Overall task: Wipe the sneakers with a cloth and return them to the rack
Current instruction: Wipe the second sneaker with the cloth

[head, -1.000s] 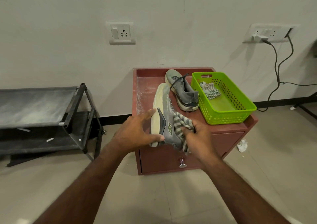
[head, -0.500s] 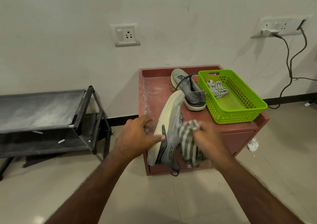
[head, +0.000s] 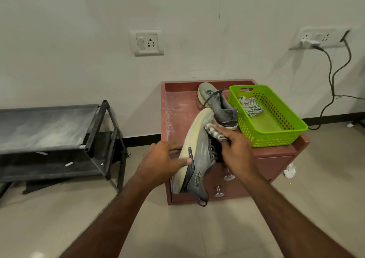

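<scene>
Left hand point(head: 167, 161) grips the held sneaker point(head: 197, 153) from the sole side, thumb laid across the cream midsole, fingers curled round behind. The shoe is lifted clear of the counter point(head: 178, 107), turned on its side, sole facing left. Long axis runs from the heel, low and near the person, up and away to the toe, which ends just beside the second sneaker point(head: 218, 104).

Right hand point(head: 236, 151) holds the striped cloth point(head: 214, 132) bunched under its fingers and presses it against the grey upper near the toe end. Whether the fingers close fully round the cloth cannot be told; they curl over it.

Judgement: wiping of the first shoe is in progress. The stroke can only run along the long axis, so the right hand, on the upper side, works while the left steadies.

Second sneaker stands upright on the counter, laces loose, touching or almost touching the green basket point(head: 294, 119).

Containers: the basket holds one more striped cloth point(head: 249, 106) at its far end, nothing else visible.

Rack point(head: 94, 131) stands well apart to the left, nearer the left hand; no shoes on the parts of its shelves that show.
</scene>
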Demonstrator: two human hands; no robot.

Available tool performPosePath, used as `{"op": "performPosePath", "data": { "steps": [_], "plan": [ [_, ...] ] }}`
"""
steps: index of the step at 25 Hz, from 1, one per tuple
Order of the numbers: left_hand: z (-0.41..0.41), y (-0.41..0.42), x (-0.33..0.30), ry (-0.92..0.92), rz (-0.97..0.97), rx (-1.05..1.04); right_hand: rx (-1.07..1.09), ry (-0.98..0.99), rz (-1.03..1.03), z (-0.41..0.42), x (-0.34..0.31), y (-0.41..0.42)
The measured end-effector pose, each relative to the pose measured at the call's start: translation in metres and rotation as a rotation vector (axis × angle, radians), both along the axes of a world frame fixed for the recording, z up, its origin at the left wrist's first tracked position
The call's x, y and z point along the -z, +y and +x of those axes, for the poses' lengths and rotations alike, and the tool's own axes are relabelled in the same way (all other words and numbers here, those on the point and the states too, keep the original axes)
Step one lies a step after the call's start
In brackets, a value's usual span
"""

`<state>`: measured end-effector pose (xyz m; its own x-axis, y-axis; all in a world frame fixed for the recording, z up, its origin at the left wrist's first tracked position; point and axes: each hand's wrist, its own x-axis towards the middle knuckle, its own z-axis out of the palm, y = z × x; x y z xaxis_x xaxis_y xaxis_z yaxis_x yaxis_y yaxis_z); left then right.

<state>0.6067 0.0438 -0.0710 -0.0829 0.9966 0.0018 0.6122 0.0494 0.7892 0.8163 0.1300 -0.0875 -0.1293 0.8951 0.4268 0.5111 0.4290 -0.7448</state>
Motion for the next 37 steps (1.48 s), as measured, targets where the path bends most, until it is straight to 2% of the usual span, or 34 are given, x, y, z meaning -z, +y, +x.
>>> {"op": "performPosePath", "data": {
  "steps": [2, 4, 5, 6, 9, 11, 12, 14, 16, 17, 21, 25, 27, 29, 31, 32, 34, 37],
  "plan": [
    [0.001, -0.001, 0.0, 0.004, -0.001, 0.006, -0.119, 0.004, 0.085, -0.003, 0.001, -0.02],
    [0.001, 0.0, -0.002, 0.02, 0.01, 0.002, -0.335, -0.138, 0.183, -0.01, 0.002, -0.039],
    [0.002, 0.001, -0.003, 0.018, 0.011, 0.005, -0.374, -0.232, 0.219, -0.012, 0.005, -0.038],
    [0.003, 0.001, -0.003, 0.007, 0.006, 0.006, -0.344, -0.26, 0.22, -0.012, 0.008, -0.033],
    [0.003, 0.001, -0.004, -0.013, -0.009, 0.0, -0.018, -0.053, 0.014, 0.005, 0.003, -0.01],
    [0.002, 0.001, -0.005, -0.026, -0.016, 0.006, 0.131, -0.003, -0.045, 0.014, -0.003, -0.01],
    [0.001, 0.001, -0.005, -0.033, -0.018, 0.008, 0.101, 0.015, -0.01, 0.013, -0.006, -0.017],
    [0.0, 0.004, -0.004, -0.038, -0.013, 0.007, -0.116, -0.002, 0.112, 0.005, -0.009, -0.035],
    [0.001, 0.005, -0.003, -0.042, -0.02, 0.0, -0.323, -0.16, 0.163, -0.003, -0.004, -0.038],
    [0.002, 0.005, -0.003, -0.047, -0.027, -0.003, -0.35, -0.235, 0.154, -0.005, 0.002, -0.033],
    [0.003, 0.006, -0.004, -0.056, -0.033, -0.019, -0.088, -0.181, 0.03, 0.004, 0.007, -0.01],
    [0.004, 0.005, -0.008, -0.004, -0.056, 0.025, 0.182, -0.237, -0.034, 0.031, 0.001, -0.01],
    [0.004, 0.005, -0.009, 0.016, -0.084, 0.054, 0.069, -0.141, 0.088, 0.022, -0.006, -0.02],
    [0.004, 0.006, -0.006, -0.004, -0.114, 0.067, -0.189, -0.1, 0.205, 0.004, -0.01, -0.032],
    [0.004, 0.006, -0.006, -0.01, -0.112, 0.068, -0.402, -0.242, 0.287, -0.008, -0.002, -0.035],
    [0.005, 0.006, -0.007, -0.016, -0.097, 0.07, -0.429, -0.285, 0.3, -0.008, 0.003, -0.031],
    [0.006, 0.005, -0.006, -0.045, -0.074, 0.062, -0.314, -0.208, 0.198, -0.001, 0.012, -0.018],
    [0.009, 0.006, -0.007, -0.05, -0.069, 0.053, 0.096, -0.083, -0.03, 0.022, 0.005, -0.006]
  ]
}}
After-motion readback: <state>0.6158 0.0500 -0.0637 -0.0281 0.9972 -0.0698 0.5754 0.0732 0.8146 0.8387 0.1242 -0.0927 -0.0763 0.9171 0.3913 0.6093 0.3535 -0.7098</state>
